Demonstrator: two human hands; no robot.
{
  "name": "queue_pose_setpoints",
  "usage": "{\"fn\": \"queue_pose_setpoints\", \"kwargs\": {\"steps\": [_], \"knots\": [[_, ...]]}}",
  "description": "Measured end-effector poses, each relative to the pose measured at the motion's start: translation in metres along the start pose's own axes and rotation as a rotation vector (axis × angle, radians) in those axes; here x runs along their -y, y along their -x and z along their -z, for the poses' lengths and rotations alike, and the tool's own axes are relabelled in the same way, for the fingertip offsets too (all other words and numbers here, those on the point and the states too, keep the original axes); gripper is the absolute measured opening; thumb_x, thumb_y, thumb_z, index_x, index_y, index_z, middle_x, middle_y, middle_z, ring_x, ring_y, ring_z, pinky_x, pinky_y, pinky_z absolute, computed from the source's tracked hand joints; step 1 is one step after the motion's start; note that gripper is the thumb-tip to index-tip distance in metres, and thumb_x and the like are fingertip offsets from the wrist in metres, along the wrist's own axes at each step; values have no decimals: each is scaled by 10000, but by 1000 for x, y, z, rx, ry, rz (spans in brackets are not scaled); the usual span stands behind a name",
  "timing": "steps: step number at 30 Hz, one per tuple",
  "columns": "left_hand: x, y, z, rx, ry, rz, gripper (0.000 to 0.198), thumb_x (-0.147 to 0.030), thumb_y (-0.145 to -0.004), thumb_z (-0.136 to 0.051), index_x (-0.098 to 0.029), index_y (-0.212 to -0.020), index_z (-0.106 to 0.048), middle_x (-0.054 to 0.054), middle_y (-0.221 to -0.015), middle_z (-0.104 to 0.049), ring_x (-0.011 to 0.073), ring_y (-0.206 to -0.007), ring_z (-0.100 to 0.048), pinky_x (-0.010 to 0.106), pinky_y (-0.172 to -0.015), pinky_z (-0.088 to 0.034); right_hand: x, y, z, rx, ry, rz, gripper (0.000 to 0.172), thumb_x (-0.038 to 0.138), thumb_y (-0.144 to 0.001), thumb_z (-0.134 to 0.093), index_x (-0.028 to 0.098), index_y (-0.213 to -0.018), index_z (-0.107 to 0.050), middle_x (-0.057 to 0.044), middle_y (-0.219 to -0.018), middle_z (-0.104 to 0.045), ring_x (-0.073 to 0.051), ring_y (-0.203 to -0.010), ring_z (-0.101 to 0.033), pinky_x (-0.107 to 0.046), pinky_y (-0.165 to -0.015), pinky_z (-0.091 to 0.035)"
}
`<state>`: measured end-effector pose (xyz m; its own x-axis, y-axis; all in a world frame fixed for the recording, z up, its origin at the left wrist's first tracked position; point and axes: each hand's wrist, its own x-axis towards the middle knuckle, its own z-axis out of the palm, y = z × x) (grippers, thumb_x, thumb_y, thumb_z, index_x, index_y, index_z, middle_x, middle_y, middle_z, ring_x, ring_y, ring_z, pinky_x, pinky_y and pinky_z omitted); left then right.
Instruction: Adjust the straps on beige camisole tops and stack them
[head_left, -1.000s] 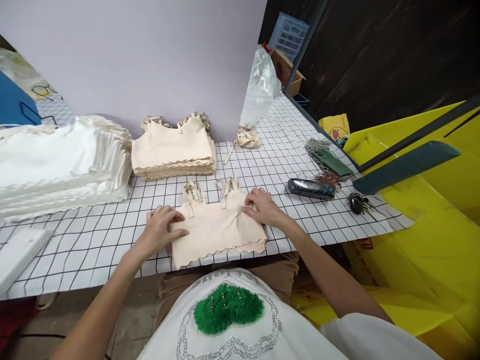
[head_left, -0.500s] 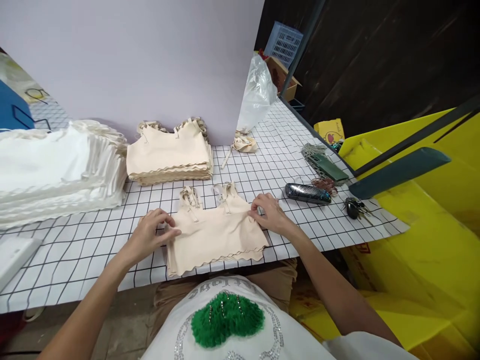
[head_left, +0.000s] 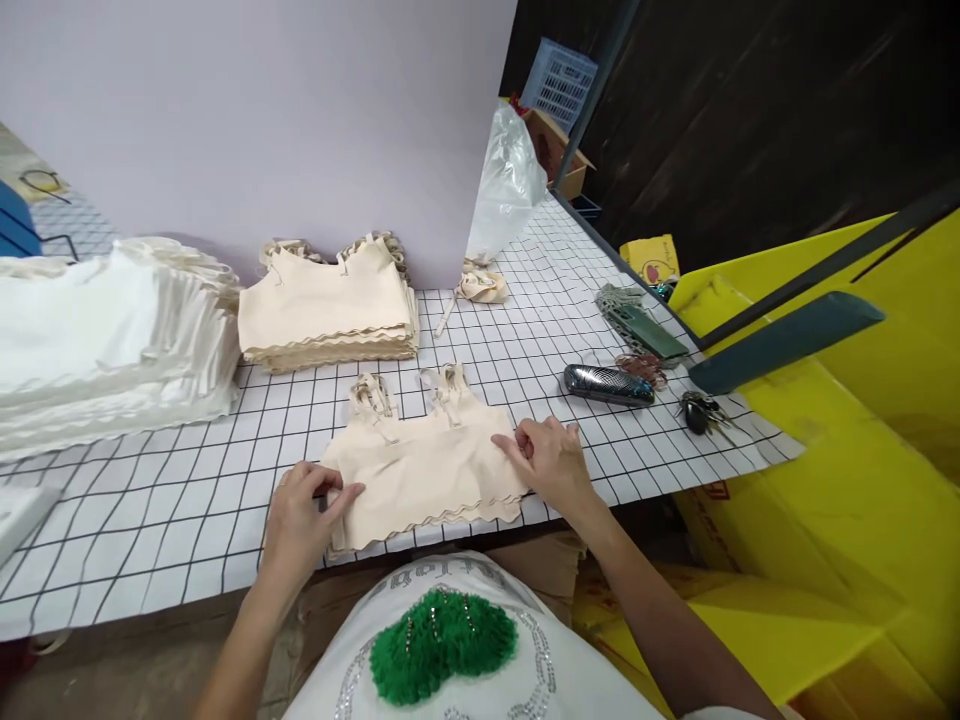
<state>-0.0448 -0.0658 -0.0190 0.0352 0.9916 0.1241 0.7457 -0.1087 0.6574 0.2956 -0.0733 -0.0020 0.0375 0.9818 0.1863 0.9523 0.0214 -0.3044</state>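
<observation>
A small stack of beige camisole tops lies flat near the table's front edge, with wavy hems toward me and bundled straps at the far side. My left hand pinches the left side edge, thumb on top and fingers curled at the rim. At the right side, my right hand grips the edge in the same way, its thumb resting on the fabric. The fingertips beneath the cloth are hidden. Just beyond is a thicker pile of beige tops.
A tall pile of white garments stands at the left on the checked tablecloth. To the right are a patterned black case, keys and a green phone. A pale panel rises behind.
Both hands have slid down the sides of the beige tops, closer to me. The right fingers are more curled now. The view has shifted slightly; the tops lie in much the same place.
</observation>
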Motion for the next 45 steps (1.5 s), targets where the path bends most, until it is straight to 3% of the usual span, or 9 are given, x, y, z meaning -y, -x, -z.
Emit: {"fn": "queue_pose_setpoints", "kwargs": {"steps": [7,11,14,17,24,31,38,41,45], "knots": [[6,-12,15,35,58,32,428,-605,-860,-596,-215,-685,-574,18,-760,-559,190,-684,-555,337,-656,-500,3,4,-6,33,27,9,321,299,-979,-480,204,-675,-526,-32,-626,-581,-226,-720,-557,-425,-820,-409],[-5,-5,8,-142,-176,-195,376,-542,-922,-576,-198,-1030,-681,118,-1040,-645,305,-990,-629,466,-850,-543,28,13,-9,-103,126,133,308,314,-1024,-414,166,-1104,-672,-158,-1100,-713,-330,-1060,-631,-607,-1046,-364],[-25,14,-14,-23,-263,-462,530,-385,-1022,-469,-229,-1523,-396,153,-1488,-510,325,-1381,-487,526,-1107,-439,44,30,-20,-20,128,378,521,378,-1040,-378,150,-1504,-438,-182,-1529,-486,-336,-1445,-400,-628,-1186,-234],[-34,30,-30,121,-353,-592,745,-426,-1032,-444,-199,-1638,-75,169,-1626,-356,332,-1517,-308,553,-1209,-310,36,43,-27,140,128,432,701,499,-1023,-397,142,-1606,-242,-188,-1640,-300,-343,-1538,-241,-664,-1195,-201],[-14,27,-15,64,-229,-439,639,-314,-1056,-402,-316,-1630,-119,100,-1682,-239,297,-1558,-197,600,-1234,-245,-1,48,-16,119,91,231,744,498,-1049,-317,108,-1629,-62,-228,-1667,-152,-345,-1569,-141,-722,-1165,-198],[-18,32,-21,83,-402,-617,684,-383,-1023,-492,-229,-1620,-197,136,-1630,-357,321,-1542,-244,582,-1238,-236,15,55,-18,78,68,362,517,377,-1061,-340,124,-1495,-462,-200,-1580,-404,-368,-1501,-339,-712,-1118,-321],[16,28,-12,-181,-281,-509,600,-228,-1017,-440,-294,-1594,-287,66,-1588,-447,230,-1542,-268,494,-1291,-71,-19,-45,31,-193,-171,281,326,338,-1040,-430,200,-1087,-721,-124,-1145,-750,-283,-1108,-692,-531,-992,-523],[33,32,-18,-277,-254,-460,591,-209,-1010,-433,-305,-1582,-322,60,-1552,-498,239,-1518,-327,485,-1288,-87,-13,-112,37,-126,-237,281,294,341,-1020,-468,198,-1072,-720,-106,-1093,-753,-244,-1048,-695,-428,-959,-543],[49,32,-33,-404,-244,-460,577,-202,-992,-469,-315,-1553,-393,70,-1453,-602,264,-1458,-434,497,-1272,-162,0,-200,10,23,-140,107,289,257,-1005,-464,186,-1175,-687,-101,-1223,-706,-225,-1125,-652,-386,-1010,-506]]}}
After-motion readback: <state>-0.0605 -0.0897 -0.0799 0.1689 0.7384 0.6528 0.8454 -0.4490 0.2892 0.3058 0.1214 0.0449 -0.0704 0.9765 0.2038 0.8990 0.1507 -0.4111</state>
